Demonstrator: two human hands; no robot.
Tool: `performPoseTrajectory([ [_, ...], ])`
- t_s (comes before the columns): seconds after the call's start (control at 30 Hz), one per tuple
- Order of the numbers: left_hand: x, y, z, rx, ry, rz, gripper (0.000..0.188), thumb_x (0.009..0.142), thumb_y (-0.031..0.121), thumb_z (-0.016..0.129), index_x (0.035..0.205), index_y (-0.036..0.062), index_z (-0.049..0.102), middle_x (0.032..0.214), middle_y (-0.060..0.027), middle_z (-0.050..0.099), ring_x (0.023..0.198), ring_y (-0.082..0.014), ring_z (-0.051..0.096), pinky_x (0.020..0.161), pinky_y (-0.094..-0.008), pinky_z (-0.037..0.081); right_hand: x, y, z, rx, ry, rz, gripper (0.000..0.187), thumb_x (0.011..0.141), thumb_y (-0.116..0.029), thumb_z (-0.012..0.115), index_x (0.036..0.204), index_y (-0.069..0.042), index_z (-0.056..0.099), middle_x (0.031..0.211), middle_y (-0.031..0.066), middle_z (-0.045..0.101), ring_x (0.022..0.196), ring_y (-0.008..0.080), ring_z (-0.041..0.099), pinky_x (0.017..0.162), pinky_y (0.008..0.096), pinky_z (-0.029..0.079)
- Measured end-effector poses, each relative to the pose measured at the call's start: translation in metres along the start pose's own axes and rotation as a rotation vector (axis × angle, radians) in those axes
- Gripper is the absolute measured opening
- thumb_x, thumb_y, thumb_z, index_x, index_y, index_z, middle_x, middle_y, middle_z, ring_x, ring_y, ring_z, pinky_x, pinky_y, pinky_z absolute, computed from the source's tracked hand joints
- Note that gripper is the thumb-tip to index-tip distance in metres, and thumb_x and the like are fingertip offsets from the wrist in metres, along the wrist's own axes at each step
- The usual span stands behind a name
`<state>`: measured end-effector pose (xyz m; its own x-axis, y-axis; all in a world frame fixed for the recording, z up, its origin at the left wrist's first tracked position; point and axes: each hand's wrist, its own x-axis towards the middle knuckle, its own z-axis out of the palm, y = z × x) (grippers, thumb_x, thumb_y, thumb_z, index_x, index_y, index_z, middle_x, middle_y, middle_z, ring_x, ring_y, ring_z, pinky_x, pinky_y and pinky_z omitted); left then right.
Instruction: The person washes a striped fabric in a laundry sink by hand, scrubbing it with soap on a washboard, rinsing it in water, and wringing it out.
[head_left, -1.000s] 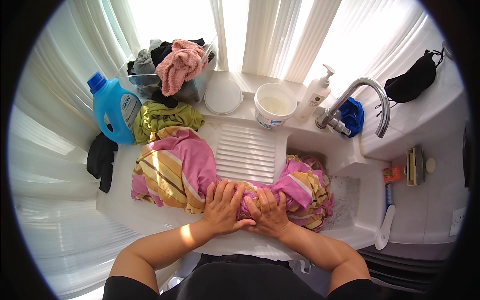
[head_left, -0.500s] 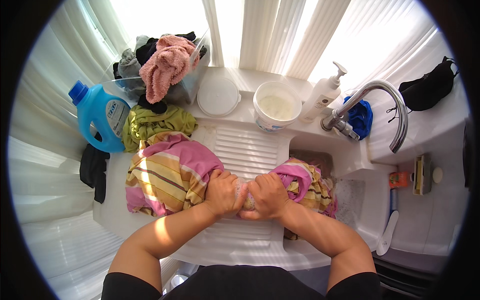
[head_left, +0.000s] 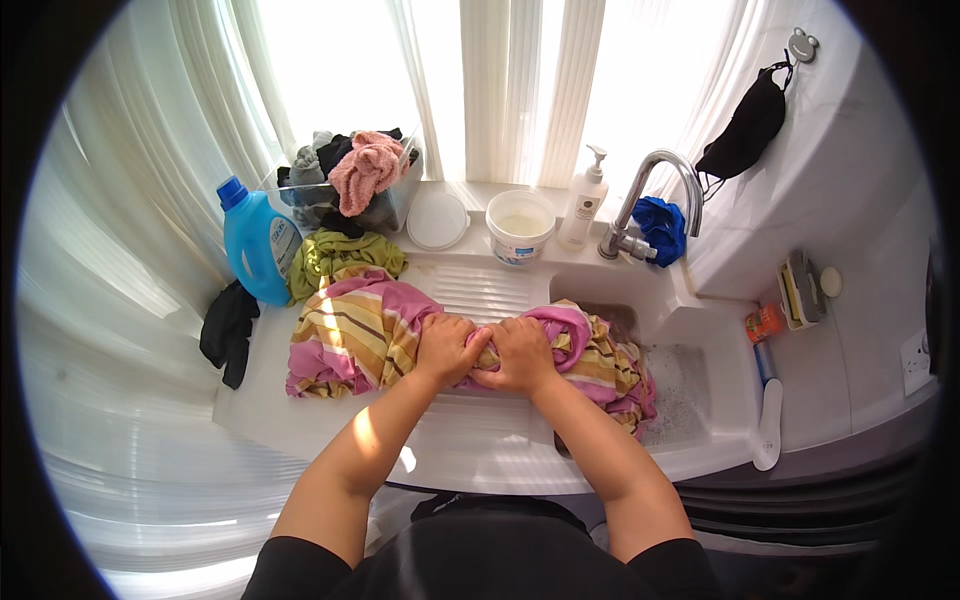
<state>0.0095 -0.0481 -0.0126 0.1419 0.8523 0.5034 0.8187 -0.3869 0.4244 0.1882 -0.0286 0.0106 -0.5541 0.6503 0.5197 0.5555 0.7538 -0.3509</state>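
A pink and yellow striped cloth (head_left: 345, 335) lies bunched across the white ribbed washboard (head_left: 480, 290) and trails into the sink basin (head_left: 690, 385) on the right. My left hand (head_left: 448, 347) and my right hand (head_left: 520, 355) sit side by side in the middle of the cloth, both with fingers closed on its wet twisted folds. The part of the cloth under my hands is hidden.
A blue detergent bottle (head_left: 255, 240), an olive-green garment (head_left: 345, 255) and a black cloth (head_left: 228, 325) lie at the left. A clear bin of laundry (head_left: 350, 180), a round lid (head_left: 437, 220), a white tub (head_left: 520, 225), a pump bottle (head_left: 583, 205) and the tap (head_left: 650, 195) line the back.
My hands have pushed the bunched cloth away from me up the washboard, closing from flat palms into a grip. The view has tilted up toward the window.
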Motion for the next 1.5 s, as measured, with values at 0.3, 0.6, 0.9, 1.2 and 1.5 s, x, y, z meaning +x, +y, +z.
performPoseTrajectory([
  [0.3, -0.037, 0.03, -0.03, -0.03, -0.166, -0.047, 0.047, 0.086, 0.056, 0.058, 0.1, 0.012, 0.07, 0.1, -0.0105, 0.061, 0.102, -0.0285, 0.053, 0.098, -0.0464, 0.029, -0.039, -0.022, -0.02, 0.175, 0.001, 0.058, 0.054, 0.069, -0.057, 0.075, 0.099, -0.013, 0.073, 0.094, 0.0057, 0.065, 0.091, 0.0258, 0.059, 0.087, 0.0424, 0.039],
  [0.6, -0.039, 0.027, -0.028, 0.014, -0.229, -0.095, 0.047, 0.085, 0.054, 0.061, 0.107, 0.0127, 0.067, 0.104, -0.0109, 0.059, 0.109, -0.0307, 0.051, 0.105, -0.05, 0.025, -0.036, -0.026, -0.024, 0.257, 0.016, 0.094, 0.039, 0.079, -0.047, 0.071, 0.097, -0.013, 0.075, 0.087, 0.0064, 0.065, 0.087, 0.0251, 0.059, 0.086, 0.0417, 0.039],
  [0.9, -0.046, 0.039, -0.054, 0.095, -0.32, 0.076, 0.106, 0.057, 0.065, 0.081, 0.138, 0.0087, 0.044, 0.131, -0.0144, 0.05, 0.128, -0.0345, 0.043, 0.111, -0.0577, 0.021, -0.049, 0.026, -0.074, 0.233, 0.375, 0.263, 0.029, 0.079, -0.012, 0.073, 0.107, -0.005, 0.07, 0.108, 0.0137, 0.067, 0.107, 0.0277, 0.062, 0.092, 0.0362, 0.049],
  [1.2, -0.037, 0.005, -0.066, 0.334, -0.342, 0.136, 0.107, 0.051, 0.045, 0.088, 0.141, 0.0099, 0.043, 0.133, -0.0125, 0.052, 0.134, -0.0329, 0.042, 0.112, -0.063, 0.021, -0.148, 0.115, -0.088, -0.125, -0.523, 0.535, 0.121, 0.055, -0.034, 0.078, 0.155, -0.015, 0.012, 0.152, 0.0224, 0.028, 0.146, 0.0425, 0.017, 0.113, 0.0571, 0.028],
  [1.5, -0.031, 0.013, -0.07, 0.287, -0.382, 0.122, 0.056, 0.052, 0.039, 0.08, 0.094, 0.0067, 0.062, 0.089, -0.011, 0.063, 0.096, -0.029, 0.06, 0.096, -0.042, 0.041, -0.112, 0.097, -0.028, 0.065, -0.071, 0.721, 0.039, 0.07, -0.012, 0.067, 0.109, -0.008, 0.059, 0.105, 0.0204, 0.065, 0.104, 0.0431, 0.058, 0.088, 0.0479, 0.048],
])
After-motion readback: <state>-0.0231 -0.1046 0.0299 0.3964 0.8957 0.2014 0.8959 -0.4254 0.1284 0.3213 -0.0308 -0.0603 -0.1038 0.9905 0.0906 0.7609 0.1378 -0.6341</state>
